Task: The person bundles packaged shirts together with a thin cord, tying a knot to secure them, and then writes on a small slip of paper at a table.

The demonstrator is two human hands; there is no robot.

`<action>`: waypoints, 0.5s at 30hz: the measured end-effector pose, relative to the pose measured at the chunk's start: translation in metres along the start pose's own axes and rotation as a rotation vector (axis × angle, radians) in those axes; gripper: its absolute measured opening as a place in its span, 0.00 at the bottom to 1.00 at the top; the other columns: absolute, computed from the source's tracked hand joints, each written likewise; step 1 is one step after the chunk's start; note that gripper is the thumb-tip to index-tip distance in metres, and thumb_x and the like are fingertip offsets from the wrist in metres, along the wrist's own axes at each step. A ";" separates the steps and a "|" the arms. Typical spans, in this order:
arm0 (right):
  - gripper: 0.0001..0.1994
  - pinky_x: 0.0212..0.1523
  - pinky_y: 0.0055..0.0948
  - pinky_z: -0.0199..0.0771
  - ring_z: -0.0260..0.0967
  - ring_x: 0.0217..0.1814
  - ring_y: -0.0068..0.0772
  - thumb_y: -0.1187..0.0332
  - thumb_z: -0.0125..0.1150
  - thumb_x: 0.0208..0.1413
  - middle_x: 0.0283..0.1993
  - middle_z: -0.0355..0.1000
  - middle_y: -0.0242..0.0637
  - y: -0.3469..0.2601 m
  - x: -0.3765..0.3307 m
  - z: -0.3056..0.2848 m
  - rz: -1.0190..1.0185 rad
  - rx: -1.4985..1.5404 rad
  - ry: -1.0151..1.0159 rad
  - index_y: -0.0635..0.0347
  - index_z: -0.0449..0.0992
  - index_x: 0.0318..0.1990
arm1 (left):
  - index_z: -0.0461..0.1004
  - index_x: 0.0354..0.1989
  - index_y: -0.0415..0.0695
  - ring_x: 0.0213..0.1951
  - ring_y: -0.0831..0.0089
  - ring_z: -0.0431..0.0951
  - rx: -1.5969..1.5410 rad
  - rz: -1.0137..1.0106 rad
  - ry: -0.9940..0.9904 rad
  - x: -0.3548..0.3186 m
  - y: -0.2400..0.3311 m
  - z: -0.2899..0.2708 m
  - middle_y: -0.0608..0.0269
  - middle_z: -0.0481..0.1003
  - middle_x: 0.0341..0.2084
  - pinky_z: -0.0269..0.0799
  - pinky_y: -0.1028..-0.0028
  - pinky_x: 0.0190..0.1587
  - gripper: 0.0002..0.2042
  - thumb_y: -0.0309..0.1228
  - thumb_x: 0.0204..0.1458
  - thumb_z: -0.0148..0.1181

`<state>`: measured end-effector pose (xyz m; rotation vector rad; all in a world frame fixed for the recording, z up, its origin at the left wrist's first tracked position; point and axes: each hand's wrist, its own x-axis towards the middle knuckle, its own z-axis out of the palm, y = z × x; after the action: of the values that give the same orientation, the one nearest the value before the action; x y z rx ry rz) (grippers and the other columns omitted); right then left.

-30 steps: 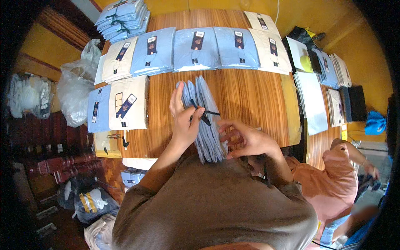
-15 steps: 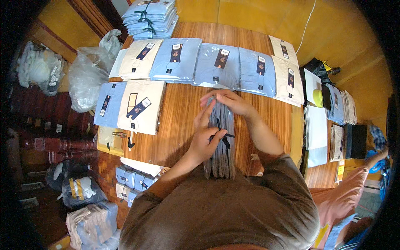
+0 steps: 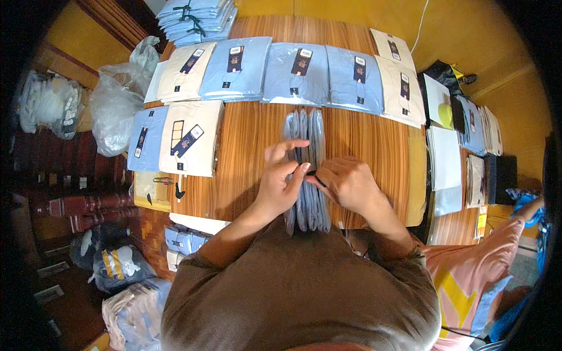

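Note:
A bundle of folded garments in clear plastic point(image 3: 305, 213) stands on edge in front of me, against my body. A black tie point(image 3: 316, 174) runs across its top. My left hand point(image 3: 280, 182) pinches the tie between thumb and fingers over the bundle, its index finger stretched toward the far side. On the other side my right hand point(image 3: 350, 186) is closed, knuckles up, on the tie's other end. How the tie passes round the bundle is hidden by my hands and the garments.
Packed blue shirts point(image 3: 295, 76) and cream shirts point(image 3: 190, 137) with dark tags line the wooden table point(image 3: 246, 146). A tied blue stack point(image 3: 196, 23) stands far left. Small scissors point(image 3: 164, 180) lie at the left edge. Another person's sleeve point(image 3: 474, 251) shows at right.
My right hand has come back from the bundle's far end to the black tie in the middle. My left hand stays near the tie. The view has shifted a little.

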<state>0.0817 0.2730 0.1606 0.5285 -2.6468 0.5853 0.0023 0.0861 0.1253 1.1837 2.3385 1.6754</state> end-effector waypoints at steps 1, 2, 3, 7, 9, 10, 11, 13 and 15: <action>0.16 0.28 0.39 0.71 0.72 0.26 0.43 0.64 0.72 0.55 0.23 0.69 0.37 0.001 -0.005 -0.006 0.005 -0.001 -0.018 0.59 0.71 0.23 | 0.77 0.27 0.37 0.56 0.58 0.67 0.177 0.132 0.030 -0.003 0.000 -0.004 0.58 0.75 0.55 0.61 0.59 0.58 0.09 0.28 0.57 0.64; 0.16 0.29 0.39 0.71 0.72 0.27 0.43 0.65 0.71 0.55 0.23 0.69 0.37 0.002 -0.010 -0.015 0.009 -0.001 -0.036 0.59 0.70 0.23 | 0.77 0.28 0.37 0.55 0.58 0.67 0.354 0.265 0.062 -0.008 -0.001 -0.010 0.58 0.75 0.53 0.61 0.59 0.57 0.07 0.27 0.57 0.64; 0.15 0.29 0.39 0.71 0.71 0.27 0.43 0.66 0.71 0.56 0.23 0.69 0.38 0.004 -0.016 -0.022 0.014 -0.006 -0.053 0.59 0.70 0.23 | 0.77 0.29 0.37 0.54 0.59 0.67 0.526 0.404 0.094 -0.010 -0.003 -0.016 0.58 0.75 0.51 0.62 0.60 0.56 0.06 0.26 0.57 0.63; 0.13 0.32 0.42 0.71 0.70 0.27 0.44 0.69 0.70 0.55 0.26 0.71 0.37 0.026 -0.101 0.017 0.243 0.018 -0.021 0.59 0.72 0.23 | 0.77 0.34 0.35 0.45 0.58 0.71 0.554 0.243 0.156 -0.029 -0.038 -0.041 0.57 0.75 0.44 0.66 0.60 0.50 0.03 0.22 0.55 0.61; 0.13 0.36 0.39 0.70 0.71 0.31 0.43 0.71 0.68 0.57 0.26 0.71 0.40 0.026 -0.098 0.026 0.292 0.117 0.143 0.62 0.71 0.23 | 0.76 0.35 0.32 0.45 0.58 0.74 0.324 0.181 0.175 -0.036 -0.043 -0.033 0.52 0.76 0.46 0.70 0.61 0.49 0.06 0.23 0.61 0.56; 0.13 0.37 0.38 0.70 0.71 0.32 0.42 0.71 0.67 0.58 0.26 0.71 0.41 0.023 -0.087 0.027 0.299 0.159 0.278 0.62 0.70 0.24 | 0.76 0.36 0.31 0.46 0.58 0.75 0.174 0.127 0.225 -0.038 -0.034 -0.026 0.50 0.75 0.47 0.72 0.61 0.50 0.08 0.24 0.63 0.54; 0.13 0.38 0.37 0.70 0.72 0.34 0.41 0.71 0.67 0.58 0.26 0.71 0.41 0.018 -0.074 0.028 0.307 0.200 0.414 0.63 0.70 0.25 | 0.76 0.36 0.30 0.47 0.58 0.75 0.024 0.072 0.275 -0.037 -0.025 -0.020 0.49 0.75 0.48 0.73 0.61 0.50 0.10 0.25 0.65 0.52; 0.17 0.38 0.33 0.68 0.69 0.35 0.36 0.64 0.57 0.68 0.26 0.70 0.37 -0.005 -0.041 0.027 0.456 0.663 0.409 0.61 0.69 0.26 | 0.74 0.41 0.31 0.45 0.57 0.78 -0.416 0.026 0.209 -0.029 -0.012 -0.003 0.46 0.76 0.46 0.74 0.61 0.51 0.18 0.35 0.71 0.45; 0.20 0.36 0.32 0.67 0.68 0.32 0.34 0.59 0.50 0.73 0.26 0.69 0.35 -0.019 -0.023 0.030 0.654 1.133 0.240 0.59 0.69 0.27 | 0.73 0.42 0.32 0.43 0.58 0.78 -0.991 -0.143 0.125 -0.030 -0.003 0.014 0.50 0.77 0.41 0.75 0.61 0.51 0.20 0.40 0.73 0.43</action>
<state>0.1014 0.2498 0.1309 -0.1834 -1.9821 2.1893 0.0277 0.0798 0.1050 0.6821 1.2097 2.3942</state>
